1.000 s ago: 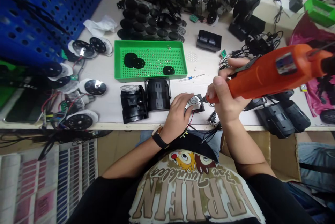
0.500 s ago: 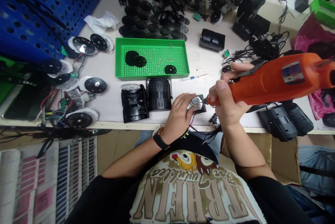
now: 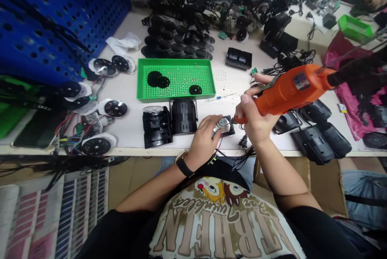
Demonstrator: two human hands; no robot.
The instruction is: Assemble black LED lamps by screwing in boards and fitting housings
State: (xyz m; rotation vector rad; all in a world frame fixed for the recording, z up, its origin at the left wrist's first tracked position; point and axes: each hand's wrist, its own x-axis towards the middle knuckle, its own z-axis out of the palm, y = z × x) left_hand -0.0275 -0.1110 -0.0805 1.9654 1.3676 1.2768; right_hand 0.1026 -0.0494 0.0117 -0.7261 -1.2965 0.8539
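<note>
White workbench (image 3: pixel 121 85) crowded with black parts, and at its middle a green perforated tray (image 3: pixel 176 98) holds loose brass screws and three black discs (image 3: pixel 155 78) (the screws are too small to count). Two black housings (image 3: pixel 184 117) stand just below the tray, and a small blue-handled screwdriver (image 3: pixel 219 97) lies beside it. The left hand (image 3: pixel 205 138) curves its fingers, held close together, over a round metal part (image 3: pixel 223 122), pressing it onto a black bracket (image 3: pixel 230 130) near the bench's front edge, with red wires (image 3: pixel 219 144) trailing toward the body. The right hand (image 3: pixel 255 118) wraps the grip of an orange electric screwdriver (image 3: pixel 290 89), thumb along the top, its tip at the bracket; it seems to meet a screw there, though the view is too cramped to confirm.
</note>
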